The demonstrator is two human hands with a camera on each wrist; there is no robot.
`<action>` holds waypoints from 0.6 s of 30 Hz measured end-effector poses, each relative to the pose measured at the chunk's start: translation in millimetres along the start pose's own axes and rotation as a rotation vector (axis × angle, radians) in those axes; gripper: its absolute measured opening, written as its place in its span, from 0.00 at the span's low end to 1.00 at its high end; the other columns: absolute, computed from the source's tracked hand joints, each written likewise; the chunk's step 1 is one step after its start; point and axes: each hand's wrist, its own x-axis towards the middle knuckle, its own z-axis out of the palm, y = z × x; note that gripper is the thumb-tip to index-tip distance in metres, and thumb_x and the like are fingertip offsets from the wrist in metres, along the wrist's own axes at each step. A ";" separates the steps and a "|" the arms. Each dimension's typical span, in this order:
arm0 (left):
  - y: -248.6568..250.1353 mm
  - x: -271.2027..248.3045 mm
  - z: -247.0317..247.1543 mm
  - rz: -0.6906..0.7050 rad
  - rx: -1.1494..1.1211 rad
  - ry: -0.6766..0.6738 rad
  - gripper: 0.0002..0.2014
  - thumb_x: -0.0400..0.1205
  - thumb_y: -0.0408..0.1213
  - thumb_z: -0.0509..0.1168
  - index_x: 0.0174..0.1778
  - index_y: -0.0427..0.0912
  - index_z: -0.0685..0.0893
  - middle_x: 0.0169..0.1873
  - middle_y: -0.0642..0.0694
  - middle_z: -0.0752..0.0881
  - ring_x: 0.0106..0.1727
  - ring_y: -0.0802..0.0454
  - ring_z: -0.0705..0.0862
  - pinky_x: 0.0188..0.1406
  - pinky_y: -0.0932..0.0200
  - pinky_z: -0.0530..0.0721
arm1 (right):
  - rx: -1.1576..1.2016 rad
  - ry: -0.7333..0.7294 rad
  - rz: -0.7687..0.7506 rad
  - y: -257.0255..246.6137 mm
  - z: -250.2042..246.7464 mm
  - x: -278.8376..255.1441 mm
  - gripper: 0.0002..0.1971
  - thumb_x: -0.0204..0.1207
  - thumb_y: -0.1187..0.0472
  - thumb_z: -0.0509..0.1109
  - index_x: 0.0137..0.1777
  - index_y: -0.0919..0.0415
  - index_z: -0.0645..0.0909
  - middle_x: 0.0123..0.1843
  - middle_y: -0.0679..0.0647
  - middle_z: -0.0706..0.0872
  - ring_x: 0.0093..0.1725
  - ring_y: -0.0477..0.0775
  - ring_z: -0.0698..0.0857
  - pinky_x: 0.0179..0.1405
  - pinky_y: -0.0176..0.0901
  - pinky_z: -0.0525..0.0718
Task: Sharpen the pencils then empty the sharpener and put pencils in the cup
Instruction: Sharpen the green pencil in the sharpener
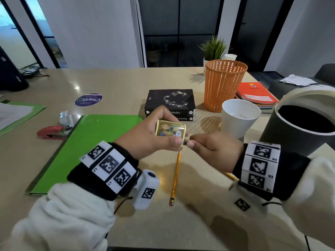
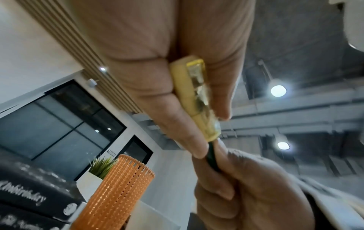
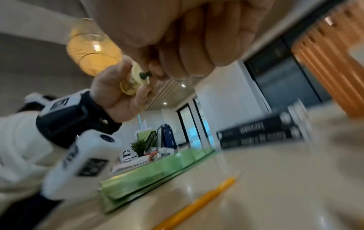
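My left hand (image 1: 159, 136) grips a small yellow sharpener (image 1: 170, 130) with a clear picture lid, held above the table. My right hand (image 1: 201, 144) pinches a dark green pencil (image 1: 185, 142), whose end sits in the sharpener's side. The left wrist view shows the green pencil (image 2: 211, 157) entering the sharpener (image 2: 194, 99) from below. A yellow pencil (image 1: 175, 176) with an eraser lies on the table under the hands. Part of another yellow pencil (image 1: 231, 176) shows beneath my right wrist. The white cup (image 1: 239, 118) stands just right of the hands.
An orange mesh basket (image 1: 223, 86) stands behind the cup, and a dark round bin (image 1: 299, 124) is at the right. Black books (image 1: 170, 102) lie beyond the hands. A green folder (image 1: 87, 145) and a red stapler (image 1: 50, 132) are on the left.
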 end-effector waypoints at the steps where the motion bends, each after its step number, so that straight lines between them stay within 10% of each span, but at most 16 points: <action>1: -0.3 2.4 -0.3 -0.026 -0.086 0.029 0.18 0.64 0.33 0.77 0.43 0.49 0.76 0.49 0.33 0.87 0.48 0.45 0.89 0.42 0.49 0.87 | -0.118 0.084 -0.039 -2.6 -3.2 1.6 0.18 0.81 0.44 0.47 0.35 0.53 0.68 0.24 0.46 0.73 0.27 0.55 0.76 0.24 0.43 0.67; 11: 3.5 9.5 1.5 -0.248 -0.605 0.165 0.14 0.70 0.33 0.67 0.49 0.35 0.74 0.36 0.36 0.86 0.36 0.41 0.90 0.27 0.62 0.87 | -0.604 0.381 -0.249 0.3 -10.1 5.6 0.08 0.68 0.59 0.74 0.37 0.61 0.77 0.26 0.54 0.81 0.22 0.60 0.81 0.19 0.41 0.74; 18: 3.4 5.6 2.5 -0.167 -0.479 0.144 0.13 0.69 0.32 0.67 0.44 0.39 0.70 0.41 0.34 0.82 0.34 0.42 0.89 0.29 0.61 0.87 | -0.406 0.338 -0.183 -3.7 -10.3 3.2 0.17 0.77 0.49 0.52 0.32 0.57 0.73 0.16 0.50 0.73 0.13 0.57 0.74 0.17 0.35 0.63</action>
